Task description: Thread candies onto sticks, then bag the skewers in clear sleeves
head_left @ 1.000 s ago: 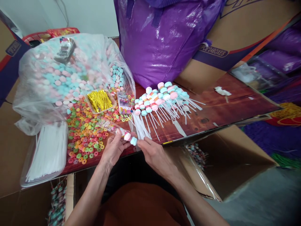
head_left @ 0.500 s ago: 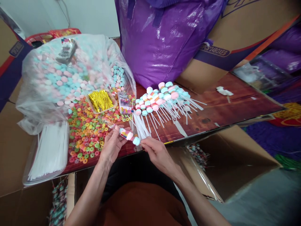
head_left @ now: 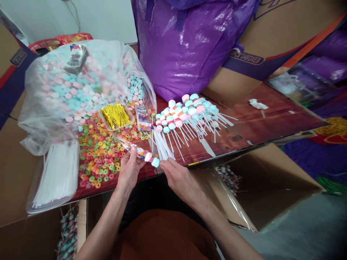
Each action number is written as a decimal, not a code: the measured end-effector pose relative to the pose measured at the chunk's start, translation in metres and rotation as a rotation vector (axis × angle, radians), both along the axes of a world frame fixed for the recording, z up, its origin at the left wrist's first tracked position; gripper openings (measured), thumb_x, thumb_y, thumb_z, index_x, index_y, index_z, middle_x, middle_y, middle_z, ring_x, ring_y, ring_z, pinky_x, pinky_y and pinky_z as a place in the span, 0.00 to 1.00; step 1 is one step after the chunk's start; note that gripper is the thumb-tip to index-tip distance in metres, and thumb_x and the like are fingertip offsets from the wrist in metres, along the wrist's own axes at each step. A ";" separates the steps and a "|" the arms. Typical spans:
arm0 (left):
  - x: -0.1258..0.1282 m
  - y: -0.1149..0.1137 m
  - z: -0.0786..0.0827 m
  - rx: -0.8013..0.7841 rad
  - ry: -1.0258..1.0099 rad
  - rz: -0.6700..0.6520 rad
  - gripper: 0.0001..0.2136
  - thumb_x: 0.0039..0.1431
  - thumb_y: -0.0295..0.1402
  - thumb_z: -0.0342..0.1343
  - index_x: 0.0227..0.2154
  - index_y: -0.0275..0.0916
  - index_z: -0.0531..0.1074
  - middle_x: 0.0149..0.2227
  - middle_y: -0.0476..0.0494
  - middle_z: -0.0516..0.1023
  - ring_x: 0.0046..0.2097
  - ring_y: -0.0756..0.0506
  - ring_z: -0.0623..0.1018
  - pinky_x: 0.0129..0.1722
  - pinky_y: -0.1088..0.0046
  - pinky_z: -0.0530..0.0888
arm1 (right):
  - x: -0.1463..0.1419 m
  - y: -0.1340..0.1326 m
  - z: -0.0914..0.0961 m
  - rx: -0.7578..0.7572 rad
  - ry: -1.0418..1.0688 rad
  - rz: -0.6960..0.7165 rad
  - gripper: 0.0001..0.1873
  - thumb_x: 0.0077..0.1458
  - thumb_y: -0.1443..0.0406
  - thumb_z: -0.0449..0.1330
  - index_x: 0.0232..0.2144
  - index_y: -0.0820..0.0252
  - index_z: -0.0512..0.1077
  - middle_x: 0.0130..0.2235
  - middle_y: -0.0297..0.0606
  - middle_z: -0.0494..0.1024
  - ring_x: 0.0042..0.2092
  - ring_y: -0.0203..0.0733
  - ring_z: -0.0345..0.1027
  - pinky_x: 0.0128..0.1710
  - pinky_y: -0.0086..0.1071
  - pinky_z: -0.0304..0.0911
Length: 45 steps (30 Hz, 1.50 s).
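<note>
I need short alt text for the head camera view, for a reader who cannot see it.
The left hand and right hand hold one candy skewer at the near edge of a table. Behind lie a pile of finished skewers, loose ring candies and a clear bag of pastel candies.

White wall far beyond left hand. Red-brown wood-print table spreads out ahead of both hands, reaching well past right hand. Big purple bag at table's far edge. Open cardboard box just right of right hand, grey floor beyond it. Soft, even light.
</note>
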State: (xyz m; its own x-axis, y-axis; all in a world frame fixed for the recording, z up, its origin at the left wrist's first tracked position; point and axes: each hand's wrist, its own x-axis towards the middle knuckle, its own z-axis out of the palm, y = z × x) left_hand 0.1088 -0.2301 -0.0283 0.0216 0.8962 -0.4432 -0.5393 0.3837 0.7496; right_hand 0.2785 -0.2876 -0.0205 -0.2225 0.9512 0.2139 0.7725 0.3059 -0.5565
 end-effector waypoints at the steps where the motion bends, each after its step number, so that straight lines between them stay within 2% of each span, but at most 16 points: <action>1: 0.001 -0.001 -0.001 0.013 0.003 -0.004 0.19 0.53 0.48 0.63 0.35 0.34 0.75 0.35 0.39 0.83 0.40 0.42 0.83 0.48 0.61 0.77 | -0.002 -0.001 -0.001 0.024 -0.040 -0.006 0.15 0.67 0.72 0.46 0.36 0.59 0.72 0.30 0.36 0.68 0.28 0.36 0.59 0.28 0.28 0.52; 4: 0.004 -0.003 -0.001 0.034 0.001 0.005 0.20 0.53 0.49 0.63 0.34 0.34 0.74 0.34 0.39 0.83 0.42 0.40 0.83 0.46 0.62 0.77 | -0.008 -0.003 -0.004 0.061 -0.124 0.008 0.15 0.66 0.72 0.46 0.35 0.59 0.72 0.29 0.35 0.68 0.26 0.36 0.56 0.26 0.30 0.48; 8: 0.006 -0.004 0.005 0.038 -0.039 0.046 0.22 0.52 0.52 0.62 0.34 0.34 0.75 0.35 0.39 0.82 0.45 0.39 0.82 0.45 0.63 0.77 | -0.012 -0.004 -0.006 0.028 -0.054 0.017 0.15 0.67 0.71 0.46 0.33 0.59 0.71 0.29 0.35 0.68 0.27 0.36 0.59 0.27 0.29 0.51; 11: 0.006 -0.004 0.009 0.055 -0.084 0.035 0.19 0.51 0.47 0.66 0.35 0.35 0.75 0.36 0.41 0.82 0.47 0.38 0.81 0.46 0.64 0.76 | -0.012 -0.004 -0.008 0.009 0.014 -0.017 0.15 0.68 0.69 0.46 0.35 0.59 0.71 0.30 0.36 0.69 0.30 0.36 0.62 0.30 0.28 0.54; 14: 0.007 -0.004 0.011 0.034 -0.134 0.039 0.15 0.50 0.40 0.69 0.34 0.36 0.75 0.36 0.43 0.82 0.47 0.39 0.81 0.42 0.68 0.76 | -0.011 -0.005 -0.009 0.002 0.035 -0.012 0.14 0.67 0.70 0.47 0.34 0.58 0.71 0.30 0.35 0.68 0.29 0.36 0.61 0.30 0.27 0.55; 18: 0.010 -0.003 0.013 -0.007 -0.218 0.082 0.13 0.54 0.41 0.66 0.33 0.37 0.74 0.36 0.43 0.82 0.48 0.39 0.81 0.37 0.72 0.75 | -0.011 -0.005 -0.009 -0.035 0.147 0.046 0.15 0.66 0.71 0.47 0.32 0.58 0.70 0.29 0.34 0.67 0.29 0.36 0.60 0.31 0.28 0.56; 22: 0.015 -0.005 0.015 -0.003 -0.219 0.068 0.14 0.57 0.43 0.63 0.34 0.36 0.74 0.38 0.42 0.82 0.48 0.40 0.81 0.41 0.70 0.75 | -0.011 -0.001 -0.009 -0.109 0.405 0.022 0.11 0.65 0.69 0.51 0.31 0.58 0.69 0.28 0.33 0.69 0.30 0.36 0.63 0.32 0.27 0.58; 25: 0.018 -0.008 0.012 0.040 -0.175 0.036 0.15 0.56 0.45 0.63 0.33 0.36 0.76 0.37 0.42 0.82 0.46 0.41 0.81 0.46 0.67 0.74 | -0.012 0.000 -0.007 -0.127 0.417 0.016 0.11 0.65 0.70 0.51 0.31 0.59 0.69 0.28 0.33 0.69 0.30 0.36 0.64 0.33 0.27 0.58; 28: 0.021 -0.012 0.009 0.084 -0.140 0.017 0.15 0.55 0.45 0.63 0.31 0.35 0.76 0.35 0.43 0.81 0.45 0.41 0.81 0.48 0.66 0.73 | -0.014 -0.003 -0.004 -0.068 0.239 0.006 0.14 0.66 0.70 0.48 0.31 0.60 0.70 0.30 0.35 0.69 0.31 0.36 0.63 0.33 0.27 0.58; 32: 0.022 -0.014 0.008 0.114 -0.129 -0.024 0.13 0.54 0.42 0.65 0.31 0.36 0.75 0.35 0.45 0.80 0.44 0.43 0.80 0.45 0.70 0.73 | -0.017 -0.005 -0.005 0.117 -0.058 -0.046 0.16 0.67 0.71 0.46 0.35 0.60 0.73 0.29 0.36 0.69 0.26 0.34 0.59 0.27 0.27 0.53; 35: 0.020 -0.012 0.010 0.118 -0.137 -0.046 0.13 0.53 0.41 0.66 0.33 0.35 0.75 0.34 0.45 0.79 0.44 0.44 0.80 0.43 0.71 0.73 | -0.020 -0.006 -0.007 0.243 -0.165 -0.042 0.16 0.68 0.71 0.46 0.36 0.61 0.74 0.28 0.35 0.70 0.24 0.33 0.58 0.25 0.28 0.51; 41: 0.022 -0.011 0.013 0.081 -0.180 -0.071 0.16 0.50 0.41 0.68 0.36 0.36 0.75 0.30 0.49 0.75 0.38 0.47 0.79 0.43 0.70 0.73 | -0.031 -0.009 -0.012 0.376 -0.100 -0.069 0.15 0.67 0.71 0.48 0.39 0.64 0.75 0.27 0.37 0.72 0.24 0.34 0.64 0.26 0.27 0.57; 45: 0.030 -0.018 0.008 0.103 -0.211 -0.113 0.12 0.53 0.38 0.67 0.35 0.37 0.76 0.28 0.50 0.74 0.39 0.47 0.79 0.47 0.69 0.72 | -0.032 -0.003 -0.010 0.319 0.091 -0.082 0.14 0.67 0.71 0.48 0.40 0.61 0.75 0.32 0.41 0.76 0.35 0.38 0.73 0.34 0.26 0.66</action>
